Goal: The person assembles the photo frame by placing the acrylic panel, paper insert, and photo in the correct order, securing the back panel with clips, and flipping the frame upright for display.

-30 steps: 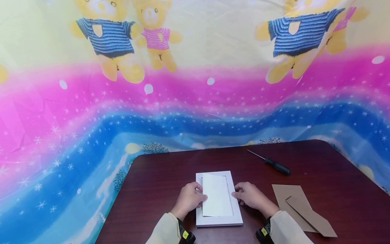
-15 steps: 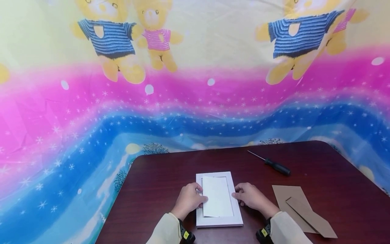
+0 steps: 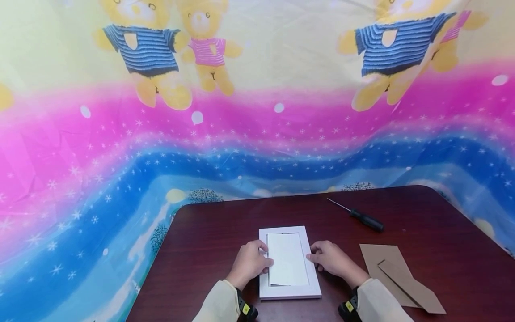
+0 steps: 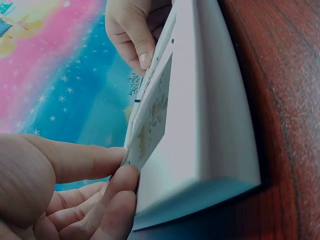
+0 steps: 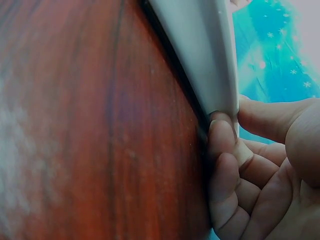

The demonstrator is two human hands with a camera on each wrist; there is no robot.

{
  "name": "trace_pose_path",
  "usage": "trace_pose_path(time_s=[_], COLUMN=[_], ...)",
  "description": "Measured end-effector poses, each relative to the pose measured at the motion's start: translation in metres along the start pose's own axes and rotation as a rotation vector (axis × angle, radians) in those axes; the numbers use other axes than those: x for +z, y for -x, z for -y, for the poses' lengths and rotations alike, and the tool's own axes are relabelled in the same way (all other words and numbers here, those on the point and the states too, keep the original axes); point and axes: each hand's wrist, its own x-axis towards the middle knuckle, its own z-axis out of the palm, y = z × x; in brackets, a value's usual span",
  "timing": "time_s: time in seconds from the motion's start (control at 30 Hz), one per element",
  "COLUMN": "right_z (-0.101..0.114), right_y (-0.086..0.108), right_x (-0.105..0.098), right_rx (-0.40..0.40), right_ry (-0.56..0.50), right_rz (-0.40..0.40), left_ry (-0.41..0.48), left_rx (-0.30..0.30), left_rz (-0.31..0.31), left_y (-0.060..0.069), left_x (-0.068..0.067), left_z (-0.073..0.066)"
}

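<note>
A white picture frame (image 3: 289, 293) lies back up on the table. Over its recess is a white sheet (image 3: 286, 257), its left edge slightly raised. In the left wrist view the underside of the sheet shows a printed picture (image 4: 156, 112). My left hand (image 3: 249, 263) pinches the sheet's left edge, thumb on top and fingertips beneath. On the opposite side, my right hand (image 3: 330, 257) grips the frame's right edge, thumb above and curled fingers against the side. The right wrist view shows this grip on the frame's side (image 5: 200, 45) up close.
To the right lies a brown backing board (image 3: 374, 255) with a stand leg (image 3: 414, 286) across it. A black-handled screwdriver (image 3: 366, 220) rests farther back on the dark red table (image 3: 217, 232). A printed cloth (image 3: 257, 152) hangs behind the table.
The sheet's far edge has come slightly nearer and lower over the recess. Both hands keep nearly the same place and hold.
</note>
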Motion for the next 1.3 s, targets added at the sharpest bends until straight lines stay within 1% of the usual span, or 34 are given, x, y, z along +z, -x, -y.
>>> trace_pose_path(time_s=[0.23, 0.4, 0.63, 0.87, 1.1, 1.3], right_z=[0.0008, 0.0006, -0.0013, -0.0017, -0.0024, -0.0025], right_y=[-0.0001, -0.0012, -0.0015, -0.0008, -0.0008, -0.0005], right_x=[-0.0018, -0.0028, -0.0022, -0.0007, 0.0008, 0.0013], right_rx=[0.011, 0.015, 0.009, 0.006, 0.008, 0.002], right_ry=[0.011, 0.018, 0.024, 0.015, 0.010, 0.007], right_rz=[0.006, 0.010, 0.008, 0.001, -0.003, -0.002], left_ry=[-0.019, -0.021, -0.047, -0.072, -0.075, -0.107], left_rx=[-0.019, -0.022, -0.025, -0.021, -0.023, -0.024], left_rz=[-0.007, -0.005, -0.010, -0.006, -0.013, -0.027], left_y=[-0.0011, -0.0033, -0.0039, -0.0032, -0.0028, -0.0025], left_x=[0.0011, 0.0028, 0.0035, 0.0033, 0.0047, 0.0055], left_z=[-0.0019, -0.0026, -0.0036, -0.0017, 0.0001, 0.0003])
